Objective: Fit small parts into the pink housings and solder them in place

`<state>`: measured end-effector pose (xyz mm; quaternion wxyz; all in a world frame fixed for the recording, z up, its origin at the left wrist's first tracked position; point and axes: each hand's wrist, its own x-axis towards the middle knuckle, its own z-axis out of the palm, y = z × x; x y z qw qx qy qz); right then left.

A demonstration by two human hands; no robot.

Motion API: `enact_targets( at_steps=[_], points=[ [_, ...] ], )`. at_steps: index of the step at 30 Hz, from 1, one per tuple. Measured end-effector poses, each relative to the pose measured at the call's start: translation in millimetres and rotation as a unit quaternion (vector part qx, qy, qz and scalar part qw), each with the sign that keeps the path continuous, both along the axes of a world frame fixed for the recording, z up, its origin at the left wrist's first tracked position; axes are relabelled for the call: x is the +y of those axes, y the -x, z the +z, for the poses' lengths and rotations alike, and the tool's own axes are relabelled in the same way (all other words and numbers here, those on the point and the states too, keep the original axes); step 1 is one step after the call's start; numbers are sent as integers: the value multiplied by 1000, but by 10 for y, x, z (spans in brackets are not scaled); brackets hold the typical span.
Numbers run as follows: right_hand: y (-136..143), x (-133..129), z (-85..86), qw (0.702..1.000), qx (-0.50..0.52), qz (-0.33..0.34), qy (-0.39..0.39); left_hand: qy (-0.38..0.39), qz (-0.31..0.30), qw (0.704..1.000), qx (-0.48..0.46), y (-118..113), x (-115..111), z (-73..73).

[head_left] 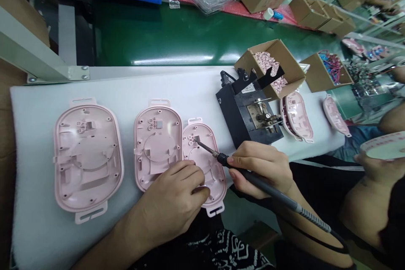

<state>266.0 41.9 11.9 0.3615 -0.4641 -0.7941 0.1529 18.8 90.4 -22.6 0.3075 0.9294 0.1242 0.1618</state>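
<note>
My right hand (261,168) is closed around a black soldering iron (268,187). The iron's metal tip touches or hovers just over small round fittings near the top of a pink shell (210,154). My left hand (177,196), fingers curled, rests over the lower edges of this shell and the middle pink shell (160,135); whether it grips either one is hidden. Another pink shell (88,152) lies open side up at the left, away from both hands.
A black device with a metal fixture (249,112) stands right of the shells, before a carton of small pink parts (294,71). More pink shells (300,118) lie beyond. At right, another person's hand (376,168) holds a pale piece. A green belt (190,38) runs behind.
</note>
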Motion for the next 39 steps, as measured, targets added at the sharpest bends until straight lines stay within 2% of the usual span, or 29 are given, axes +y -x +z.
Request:
enact_targets(
  at_steps=[10,14,18,21,23,27,31,39],
  points=[
    [2,-9,89,999,-36,-5,20,-4,3,1000,-9,13,11,-5],
    [12,4,146,998,7,-43,-33,-19,4,1000,-11,-7,5,52],
    [158,114,225,994,-6,-90,-60,-89,62,994,26,85,-54,208],
    [341,257,268,996,-21,-59,-60,-114,123,983,70,271,-100,291],
    [455,362,275,997,-30,-36,-53,-116,167,974,97,408,-98,284],
    [598,527,244,997,-60,-22,-33,-130,235,955,128,570,-21,172],
    [639,585,208,997,-71,-21,-31,-112,245,954,134,564,36,105],
    [661,617,177,996,-79,-22,-17,-94,255,955,119,538,39,144]
  ],
)
